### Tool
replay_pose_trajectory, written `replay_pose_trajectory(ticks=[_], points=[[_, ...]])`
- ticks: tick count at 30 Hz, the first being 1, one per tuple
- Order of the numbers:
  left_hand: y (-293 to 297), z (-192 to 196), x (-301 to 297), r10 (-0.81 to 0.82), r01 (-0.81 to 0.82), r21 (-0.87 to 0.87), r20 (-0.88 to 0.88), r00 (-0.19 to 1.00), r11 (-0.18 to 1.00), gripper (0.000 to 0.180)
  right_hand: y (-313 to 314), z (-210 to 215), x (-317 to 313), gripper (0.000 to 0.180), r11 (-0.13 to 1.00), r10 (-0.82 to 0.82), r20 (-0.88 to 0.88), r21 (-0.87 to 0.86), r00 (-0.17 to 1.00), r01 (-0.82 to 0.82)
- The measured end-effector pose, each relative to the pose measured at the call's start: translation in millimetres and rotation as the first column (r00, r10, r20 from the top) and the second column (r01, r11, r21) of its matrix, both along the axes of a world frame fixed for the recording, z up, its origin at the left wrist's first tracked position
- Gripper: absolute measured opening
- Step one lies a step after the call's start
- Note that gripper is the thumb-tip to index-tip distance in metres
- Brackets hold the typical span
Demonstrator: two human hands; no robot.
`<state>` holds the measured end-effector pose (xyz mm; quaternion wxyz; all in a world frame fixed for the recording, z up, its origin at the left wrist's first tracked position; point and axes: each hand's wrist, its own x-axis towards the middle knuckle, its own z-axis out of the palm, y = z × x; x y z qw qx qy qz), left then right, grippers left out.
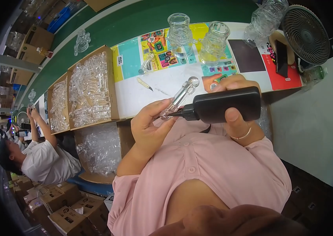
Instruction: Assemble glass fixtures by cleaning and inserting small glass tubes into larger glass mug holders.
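My left hand is closed on a clear tube with a round ball at its upper end, held tilted over the table's near edge. In my right hand lies a black squeeze bottle, thumb below and fingers over its top. The bottle's thin nozzle points left and meets the tube's lower end near my left fingers; whether it goes inside, I cannot tell. A small pale-handled knife and another small clear piece rest on the table beyond.
Cardboard boxes of clear tubes stand at the left, above a carton of plastic wrap. Clear jar-like vessels stand at the back. At right are a fan, a phone and a bottle. A co-worker sits far left.
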<state>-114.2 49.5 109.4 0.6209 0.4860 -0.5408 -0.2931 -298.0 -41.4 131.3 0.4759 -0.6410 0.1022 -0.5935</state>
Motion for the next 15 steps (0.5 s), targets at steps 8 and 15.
replay_pose_trajectory(ticks=[8, 15], points=[[-4, 5, 6, 0.105, -0.089, -0.065, 0.302, 0.948, 0.994, 0.042, -3, 3, -1, 0.036, 0.998, -0.003, -0.038, -0.057, 0.999, 0.001], [-4, 6, 7, 0.136, -0.097, -0.112, 0.429, 0.893, 0.989, 0.046, -1, 9, -6, 0.039, 0.964, -0.083, -0.151, -0.262, 0.985, 0.041]])
